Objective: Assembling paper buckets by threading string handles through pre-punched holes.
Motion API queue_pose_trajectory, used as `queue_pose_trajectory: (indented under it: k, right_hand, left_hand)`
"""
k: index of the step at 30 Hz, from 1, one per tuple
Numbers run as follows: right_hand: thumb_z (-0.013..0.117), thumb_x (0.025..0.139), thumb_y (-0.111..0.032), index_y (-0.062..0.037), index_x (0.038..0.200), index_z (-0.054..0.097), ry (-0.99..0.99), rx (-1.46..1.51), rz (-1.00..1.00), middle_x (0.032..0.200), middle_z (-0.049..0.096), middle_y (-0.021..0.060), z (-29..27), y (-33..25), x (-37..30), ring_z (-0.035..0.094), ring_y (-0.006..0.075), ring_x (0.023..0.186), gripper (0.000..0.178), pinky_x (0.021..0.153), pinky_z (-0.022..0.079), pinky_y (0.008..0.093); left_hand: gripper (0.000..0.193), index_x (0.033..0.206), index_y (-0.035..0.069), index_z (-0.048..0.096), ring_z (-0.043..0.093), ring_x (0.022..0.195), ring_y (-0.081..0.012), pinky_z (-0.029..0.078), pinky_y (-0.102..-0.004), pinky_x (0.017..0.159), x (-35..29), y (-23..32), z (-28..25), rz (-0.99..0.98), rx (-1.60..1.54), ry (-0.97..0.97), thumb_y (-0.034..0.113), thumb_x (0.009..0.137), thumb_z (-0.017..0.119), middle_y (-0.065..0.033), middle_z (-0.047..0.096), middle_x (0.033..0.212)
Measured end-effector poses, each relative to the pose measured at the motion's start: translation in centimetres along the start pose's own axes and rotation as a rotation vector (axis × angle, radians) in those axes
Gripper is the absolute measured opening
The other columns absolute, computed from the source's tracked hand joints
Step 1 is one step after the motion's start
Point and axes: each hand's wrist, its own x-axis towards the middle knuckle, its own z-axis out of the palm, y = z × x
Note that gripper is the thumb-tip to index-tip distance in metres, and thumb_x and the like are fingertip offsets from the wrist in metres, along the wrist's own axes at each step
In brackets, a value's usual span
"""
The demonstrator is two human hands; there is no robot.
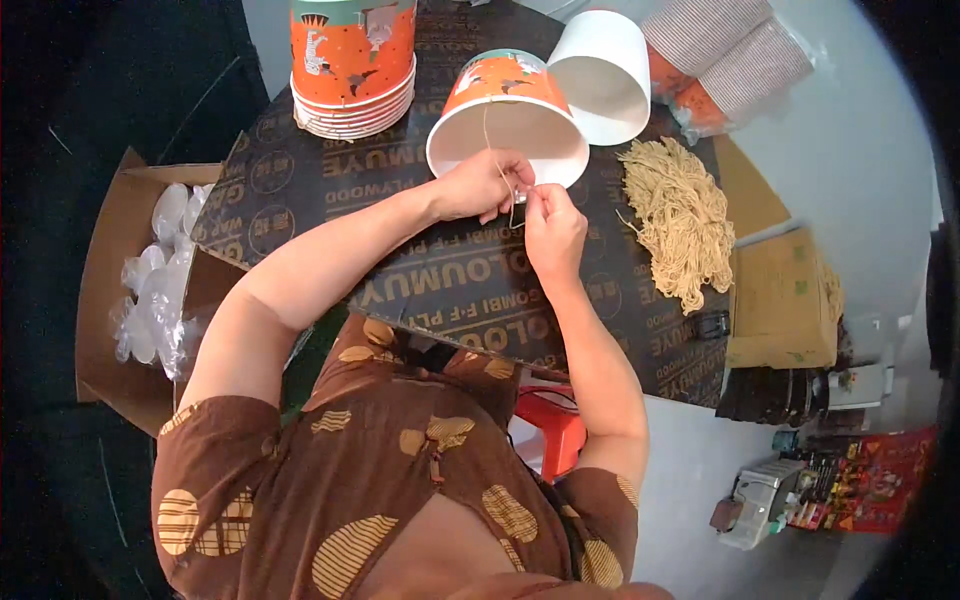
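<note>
An orange paper bucket (508, 78) with a white inside and printed figures lies on its side on the dark plywood tabletop (440, 275), its mouth toward me. A thin tan string (487, 125) hangs from its upper rim to my hands. My left hand (484, 186) is in front of the mouth, fingers curled in a pinch on the string. Close beside it, my right hand (556, 228) pinches the string between thumb and forefinger. Something small and shiny shows between the fingertips; its kind cannot be made out.
Nested orange buckets (353, 75) stand at the far left. Beside the worked bucket lies a white one (601, 80), with wrapped bucket stacks (725, 60) behind. A heap of tan strings (682, 222) lies at right. Cardboard boxes flank the table; the left box (105, 290) holds clear plastic pieces.
</note>
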Motion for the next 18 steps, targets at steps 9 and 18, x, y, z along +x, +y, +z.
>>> queue_pose_trajectory:
  k: [9,18]
  right_hand:
    - [0.062,0.084,-0.006,0.002,0.083,0.061,0.015,0.007,0.013,0.067,0.063,0.0166,0.2,-0.1,0.0,0.063,0.0249,0.058,0.008,0.056,0.048,0.0344]
    - [0.062,0.083,-0.005,0.0027,0.081,0.061,0.024,0.001,0.027,0.065,0.063,0.0151,0.4,0.2,-0.1,0.062,0.0211,0.057,0.008,0.056,0.048,0.0337]
  left_hand:
    - [0.007,0.084,0.0,0.059,0.05,0.047,-0.009,0.037,-0.0252,0.038,0.4,-1.3,-0.4,0.084,0.373,0.081,0.005,0.079,0.061,-0.003,0.056,0.066]
    - [0.006,0.078,0.0,0.059,0.052,0.046,-0.0101,0.037,-0.0276,0.037,0.0,-0.3,-0.2,0.023,0.317,0.049,0.006,0.079,0.061,-0.0027,0.055,0.06]
